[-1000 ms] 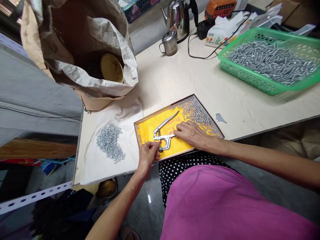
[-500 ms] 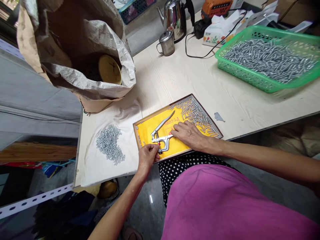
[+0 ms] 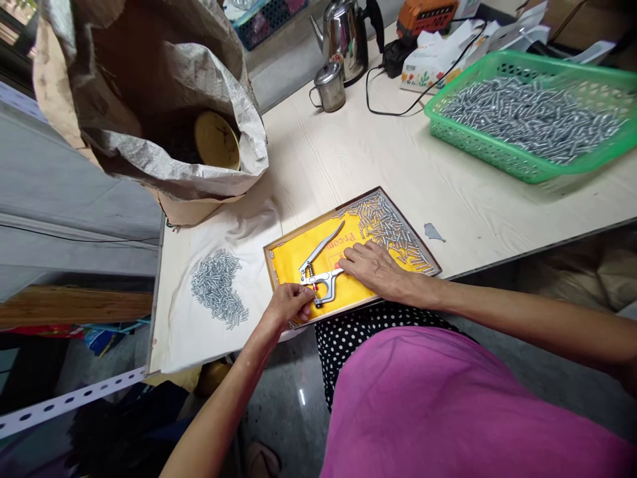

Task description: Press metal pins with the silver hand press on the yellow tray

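Observation:
A shallow yellow-lined tray [image 3: 298,251] lies at the table's near edge. In it rest metal hand pliers [image 3: 318,265] and a heap of small silver pins [image 3: 385,222] at its right end. My left hand [image 3: 288,304] sits at the tray's near left corner, fingers pinched together by the pliers' head; what they hold is too small to name. My right hand [image 3: 373,265] lies on the yellow lining, its fingers flat and touching the pliers' handle and the edge of the pin heap.
A pile of silver pins [image 3: 216,285] lies on a white cloth [image 3: 239,232] left of the tray. A large paper sack [image 3: 149,99] with a yellow scoop stands behind. A green basket [image 3: 527,113] of pins, a kettle [image 3: 343,36], a metal cup [image 3: 328,86] and a cable are farther back.
My left hand has slid a little down and left along the tray's near edge. My right hand stays by the pliers. The view has shifted slightly.

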{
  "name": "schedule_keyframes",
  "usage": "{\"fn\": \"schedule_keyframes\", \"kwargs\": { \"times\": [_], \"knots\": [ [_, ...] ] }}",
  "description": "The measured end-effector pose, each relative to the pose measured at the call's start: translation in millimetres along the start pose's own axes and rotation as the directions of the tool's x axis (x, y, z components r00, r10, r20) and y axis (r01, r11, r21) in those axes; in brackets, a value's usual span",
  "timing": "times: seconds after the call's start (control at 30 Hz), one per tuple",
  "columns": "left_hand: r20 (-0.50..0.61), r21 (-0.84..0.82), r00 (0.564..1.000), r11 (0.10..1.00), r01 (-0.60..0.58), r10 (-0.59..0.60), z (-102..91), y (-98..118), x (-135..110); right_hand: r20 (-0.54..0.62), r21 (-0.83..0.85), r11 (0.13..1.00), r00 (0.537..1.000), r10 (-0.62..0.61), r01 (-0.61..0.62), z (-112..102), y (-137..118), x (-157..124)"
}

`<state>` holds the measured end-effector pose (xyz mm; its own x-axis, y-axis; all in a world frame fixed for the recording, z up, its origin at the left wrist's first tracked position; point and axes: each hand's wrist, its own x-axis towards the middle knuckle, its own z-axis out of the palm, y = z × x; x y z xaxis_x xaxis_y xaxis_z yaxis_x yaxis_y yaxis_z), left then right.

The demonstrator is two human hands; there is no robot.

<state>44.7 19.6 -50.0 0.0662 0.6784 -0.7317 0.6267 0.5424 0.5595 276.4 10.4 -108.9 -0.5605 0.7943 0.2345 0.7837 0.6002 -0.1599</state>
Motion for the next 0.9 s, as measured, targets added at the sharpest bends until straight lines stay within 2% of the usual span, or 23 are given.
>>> {"fn": "schedule_keyframes", "kwargs": {
  "times": [0.17,0.3,0.5,0.67,0.9],
  "knots": [
    [0.042,0.063,0.999,0.997,-0.037,0.035,-3.5,-2,4,0.007,0.012,1.000,1.000,0.003,-0.003,0,0,-1],
    [0.053,0.049,0.998,0.998,-0.041,0.039,-2.4,-1,4,0.012,0.026,1.000,1.000,0.001,-0.002,2,0,-1],
    [-0.042,-0.029,0.999,1.000,0.008,-0.009,9.6,-6,-4,-0.013,0.020,1.000,1.000,0.000,0.000,3,-1,-2],
    [-0.130,0.041,0.988,0.996,-0.076,0.081,17.9,-17,-3,0.038,0.004,1.000,0.999,-0.010,0.010,-1,-1,0],
    [-0.145,0.134,0.979,0.983,-0.125,0.145,18.9,-22,-1,0.082,0.021,1.000,0.997,0.007,-0.009,-2,-2,0]
  ]
}}
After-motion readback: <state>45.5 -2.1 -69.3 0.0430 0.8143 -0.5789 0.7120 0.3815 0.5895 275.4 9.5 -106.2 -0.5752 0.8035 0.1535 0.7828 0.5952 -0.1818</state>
